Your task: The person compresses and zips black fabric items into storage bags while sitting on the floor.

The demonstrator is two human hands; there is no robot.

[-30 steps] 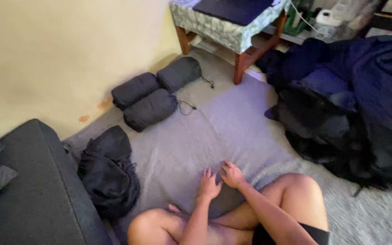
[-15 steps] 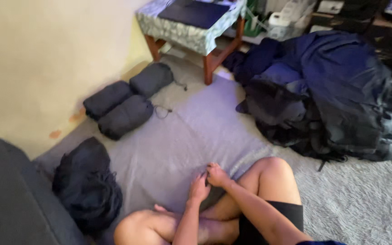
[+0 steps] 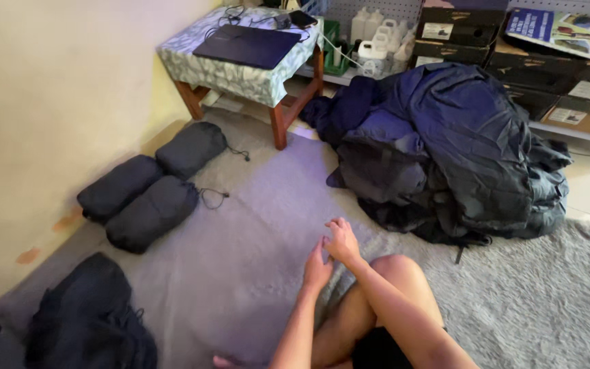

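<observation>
I sit cross-legged on a grey carpet [image 3: 254, 225]. My left hand [image 3: 317, 268] and my right hand [image 3: 341, 240] meet in front of my knee, fingers loosely curled and touching each other, with nothing visible in either. A large heap of dark navy sleeping bags [image 3: 445, 150] lies about an arm's length ahead on the right. Three packed dark stuff sacks [image 3: 148, 191] with drawstrings lie side by side at the left, by the wall.
A small wooden table [image 3: 240, 58] with a patterned cloth and a dark laptop stands at the back. White jugs and dark boxes fill shelves behind. An empty black sack [image 3: 87, 318] lies at the lower left beside a dark sofa edge.
The view has swung right and upward, so the table, shelves and heap show more fully. My hands have stayed together in front of my knee.
</observation>
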